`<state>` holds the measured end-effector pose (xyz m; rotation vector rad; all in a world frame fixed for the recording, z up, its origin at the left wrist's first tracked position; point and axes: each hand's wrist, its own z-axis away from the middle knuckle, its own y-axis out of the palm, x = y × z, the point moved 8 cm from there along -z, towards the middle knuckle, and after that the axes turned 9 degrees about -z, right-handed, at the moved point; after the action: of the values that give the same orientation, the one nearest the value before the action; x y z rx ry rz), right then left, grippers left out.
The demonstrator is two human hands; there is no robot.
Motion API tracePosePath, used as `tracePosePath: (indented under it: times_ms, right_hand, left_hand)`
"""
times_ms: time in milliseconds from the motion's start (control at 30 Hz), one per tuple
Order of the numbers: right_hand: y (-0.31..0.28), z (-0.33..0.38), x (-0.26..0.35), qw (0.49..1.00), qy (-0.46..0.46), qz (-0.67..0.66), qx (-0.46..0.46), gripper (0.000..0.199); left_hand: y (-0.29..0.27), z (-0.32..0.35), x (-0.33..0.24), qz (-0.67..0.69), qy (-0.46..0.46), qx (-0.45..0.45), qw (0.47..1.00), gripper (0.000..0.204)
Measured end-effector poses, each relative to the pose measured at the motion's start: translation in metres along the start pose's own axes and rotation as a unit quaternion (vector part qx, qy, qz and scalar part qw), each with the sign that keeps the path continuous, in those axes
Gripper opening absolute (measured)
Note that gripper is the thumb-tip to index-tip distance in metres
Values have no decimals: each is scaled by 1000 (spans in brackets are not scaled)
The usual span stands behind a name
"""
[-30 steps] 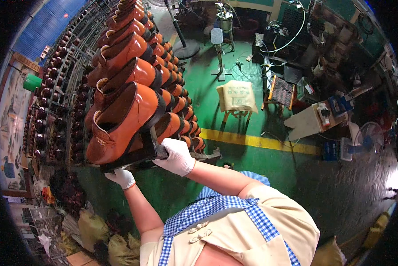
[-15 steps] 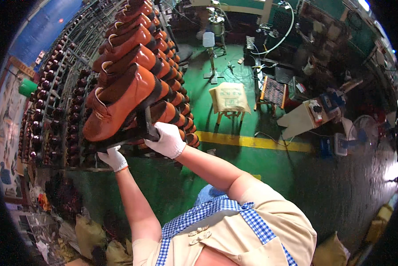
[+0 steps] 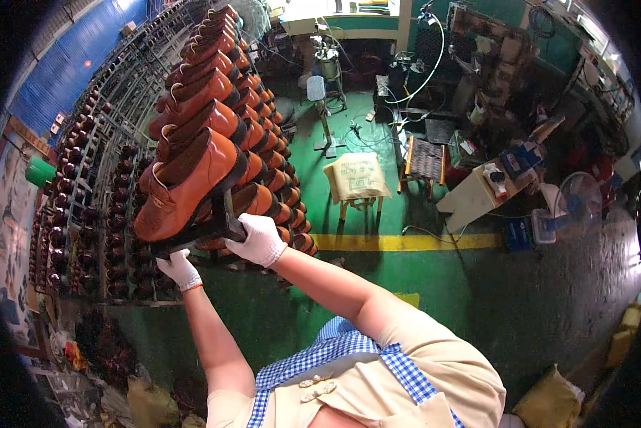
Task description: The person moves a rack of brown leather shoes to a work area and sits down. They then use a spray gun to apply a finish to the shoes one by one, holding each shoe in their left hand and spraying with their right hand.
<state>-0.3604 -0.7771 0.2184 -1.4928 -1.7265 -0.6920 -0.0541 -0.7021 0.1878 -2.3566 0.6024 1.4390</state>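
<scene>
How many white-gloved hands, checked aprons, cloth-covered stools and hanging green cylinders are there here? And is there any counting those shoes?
White-gloved hands: 2, the left hand and the right hand
Checked apron: 1
Cloth-covered stool: 1
Hanging green cylinder: 1
Total: 5
Brown shoes: overlapping too much to count, so left out.

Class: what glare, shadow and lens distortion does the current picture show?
Head view: curved black border, typical of a fisheye; head view: glossy highlights on the nearest brown shoe, white glare at far right; head view: dark shadow around the covered stool's legs.
</scene>
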Motion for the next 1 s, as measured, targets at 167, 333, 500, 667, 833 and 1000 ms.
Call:
tracePosePath:
  times_ms: [167,333,500,667,833,1000]
  right_hand:
    - [-10,1,5,999,-21,4,-35,31]
    - [-15,6,7,999,-14,3,-29,33]
    - [-49,14,7,998,-46,15,-40,35]
    - [-87,5,-6,998,-26,29,-56,34]
    - [-75,-6,-16,1000,-8,16,-24,35]
    - [-54,-13,-24,1000,-2,2,-4,35]
  left_hand:
    - [-3,1,13,-6,-45,4,999,50]
    - [0,6,3,20,-44,51,997,94]
    - [9,54,-19,37,-38,12,999,38]
    - [41,74,-25,24,33,14,999,33]
    - [35,51,-8,-7,34,-22,999,34]
    - [30,34,-2,-10,-15,-57,998,28]
